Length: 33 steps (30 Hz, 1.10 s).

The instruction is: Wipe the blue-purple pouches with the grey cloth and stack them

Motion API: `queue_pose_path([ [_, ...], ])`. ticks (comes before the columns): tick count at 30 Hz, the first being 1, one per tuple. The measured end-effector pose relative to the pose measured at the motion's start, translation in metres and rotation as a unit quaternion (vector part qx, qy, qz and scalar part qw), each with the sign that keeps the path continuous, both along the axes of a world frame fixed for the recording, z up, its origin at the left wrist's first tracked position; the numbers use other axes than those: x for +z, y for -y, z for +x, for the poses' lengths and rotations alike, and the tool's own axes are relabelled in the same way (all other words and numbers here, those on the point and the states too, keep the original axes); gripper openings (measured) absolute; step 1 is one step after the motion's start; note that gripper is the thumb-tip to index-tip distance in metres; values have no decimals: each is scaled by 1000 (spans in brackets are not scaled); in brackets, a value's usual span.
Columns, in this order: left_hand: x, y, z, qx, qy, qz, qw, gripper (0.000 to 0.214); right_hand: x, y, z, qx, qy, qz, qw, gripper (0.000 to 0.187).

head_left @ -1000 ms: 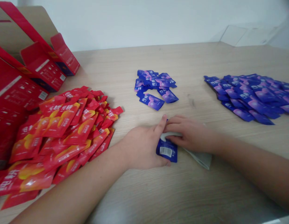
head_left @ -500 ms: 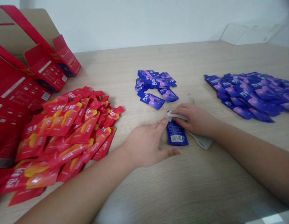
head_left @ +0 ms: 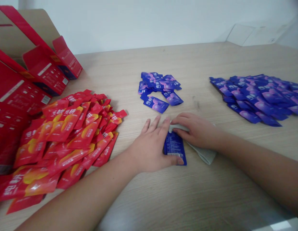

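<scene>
A blue sachet (head_left: 175,146) lies face down on the wooden table (head_left: 163,199), its barcode towards me. My left hand (head_left: 151,147) rests flat on the sachet's left side with fingers spread and the thumb along its lower edge. My right hand (head_left: 197,131) is closed on a grey cloth (head_left: 204,154) and presses it on the sachet's top end.
A big heap of red sachets (head_left: 67,134) fills the left. Red cartons (head_left: 30,73) stand behind it. A small pile of blue sachets (head_left: 159,89) lies ahead, and a larger blue pile (head_left: 259,96) at the right. A pale sheet (head_left: 254,33) lies by the wall.
My left hand moved back onto the blue sachet, and its fingers spread flat. My right hand with the cloth slid nearer along the sachet, which turned a little.
</scene>
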<state>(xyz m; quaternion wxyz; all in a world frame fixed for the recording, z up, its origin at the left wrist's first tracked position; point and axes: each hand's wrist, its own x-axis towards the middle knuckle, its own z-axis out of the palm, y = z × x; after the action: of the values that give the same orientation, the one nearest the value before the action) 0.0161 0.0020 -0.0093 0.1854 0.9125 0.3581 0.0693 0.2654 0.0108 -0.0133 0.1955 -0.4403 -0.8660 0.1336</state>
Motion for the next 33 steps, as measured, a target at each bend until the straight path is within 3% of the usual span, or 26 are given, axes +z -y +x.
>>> queue_pose_path([
  [11,1,17,8,57,-14,28,998,129,4,2,8,-37,6,30,999,26],
  [14,2,15,7,58,-24,26,998,122,15,16,3,29,-10,27,999,25],
  [17,2,13,7,51,-27,28,998,119,23,28,-4,113,3,-24,993,24],
  [20,1,13,6,48,-20,26,998,123,22,29,-7,133,13,-52,990,20],
  [24,2,11,6,55,-12,7,998,123,13,18,-5,98,4,-28,995,25],
  [33,1,10,5,69,5,-5,998,121,-5,-17,16,-54,11,31,998,24],
])
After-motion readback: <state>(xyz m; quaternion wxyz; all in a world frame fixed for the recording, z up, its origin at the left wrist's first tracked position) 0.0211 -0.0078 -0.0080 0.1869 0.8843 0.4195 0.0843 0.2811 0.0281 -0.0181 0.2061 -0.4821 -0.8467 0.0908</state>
